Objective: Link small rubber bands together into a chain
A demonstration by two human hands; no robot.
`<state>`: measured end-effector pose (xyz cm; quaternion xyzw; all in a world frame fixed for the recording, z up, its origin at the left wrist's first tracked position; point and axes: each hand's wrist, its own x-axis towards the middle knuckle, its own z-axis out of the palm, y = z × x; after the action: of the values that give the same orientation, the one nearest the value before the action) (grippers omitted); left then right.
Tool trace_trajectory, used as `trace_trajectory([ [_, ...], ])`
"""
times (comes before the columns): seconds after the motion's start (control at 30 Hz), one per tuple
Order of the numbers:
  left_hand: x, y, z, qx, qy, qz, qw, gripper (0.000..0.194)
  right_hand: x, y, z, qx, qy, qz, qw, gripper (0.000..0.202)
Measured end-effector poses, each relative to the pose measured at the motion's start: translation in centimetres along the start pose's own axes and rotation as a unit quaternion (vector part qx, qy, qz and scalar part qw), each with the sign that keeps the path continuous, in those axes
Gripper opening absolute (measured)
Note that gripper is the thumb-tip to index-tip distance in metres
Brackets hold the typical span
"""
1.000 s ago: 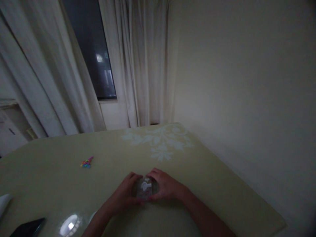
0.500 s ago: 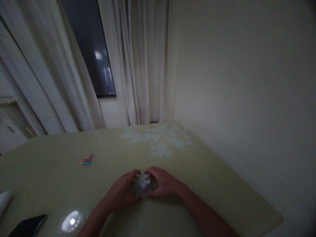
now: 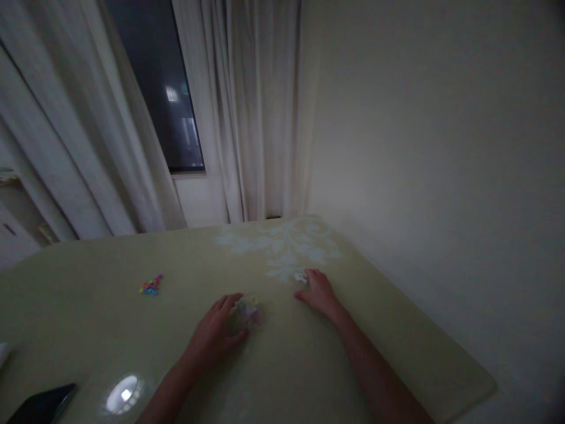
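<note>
Gripping clear box [image 3: 247, 313] by its side, left hand [image 3: 214, 333]; right hand [image 3: 323, 294] fingers curved at 1 clear piece [image 3: 301, 277], grip unclear. Both on table [image 3: 273, 377], piece nearer far right corner.

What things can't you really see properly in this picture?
All in the head view:
- Clear thing by the left hand: blurred, see-through; I can't tell what's inside.
- Whitish thing by the right hand: too small and blurred.
- Colourful pieces: too small to count.
- Dark thing: cut off by the bottom edge.
- White thing: cut off by the left edge.
</note>
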<state>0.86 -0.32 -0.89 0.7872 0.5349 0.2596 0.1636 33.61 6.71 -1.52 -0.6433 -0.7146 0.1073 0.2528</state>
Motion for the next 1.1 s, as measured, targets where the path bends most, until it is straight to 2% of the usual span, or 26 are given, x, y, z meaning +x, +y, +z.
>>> trace_trajectory([
  [0.1, 0.2, 0.0, 0.2, 0.029, 0.047, -0.01, 0.998, 0.055, -1.2, -2.6, 0.3, -0.016, 0.02, -0.055, 0.998, 0.067],
  [0.2, 0.3, -0.7, 0.5, 0.066, 0.074, 0.012, 0.995, 0.05, -3.5, -6.4, 1.6, 0.028, -0.041, -0.134, 0.99, 0.056],
  [0.27, 0.2, -1.2, 0.8, 0.08, 0.072, 0.043, 0.993, 0.052, -5.0, -8.4, 2.8, 0.047, -0.094, -0.166, 0.981, 0.065],
  [0.33, 0.2, -1.6, 0.9, 0.095, 0.063, 0.073, 0.991, 0.057, -5.9, -9.5, 3.7, 0.032, -0.117, -0.195, 0.973, 0.071],
  [0.53, 0.2, -1.9, 0.7, 0.179, 0.021, 0.149, 0.972, 0.071, -6.1, -9.8, 4.1, 0.029, -0.122, -0.198, 0.972, 0.055],
  [0.67, 0.3, -1.8, 0.1, 0.199, -0.002, 0.173, 0.965, 0.069, -6.0, -9.8, 4.0, 0.034, -0.117, -0.189, 0.974, 0.057],
  [0.77, 0.3, -1.8, -0.2, 0.202, 0.016, 0.165, 0.965, 0.069, -6.2, -9.8, 4.0, 0.033, -0.121, -0.186, 0.975, 0.059],
  [0.97, 0.1, -2.6, -0.2, 0.204, 0.09, 0.134, 0.966, 0.069, -6.1, -9.8, 3.9, 0.036, -0.116, -0.185, 0.975, 0.054],
  [1.1, 0.3, -2.8, 0.0, 0.184, 0.101, 0.123, 0.97, 0.061, -6.0, -9.5, 3.9, 0.046, -0.117, -0.192, 0.973, 0.065],
])
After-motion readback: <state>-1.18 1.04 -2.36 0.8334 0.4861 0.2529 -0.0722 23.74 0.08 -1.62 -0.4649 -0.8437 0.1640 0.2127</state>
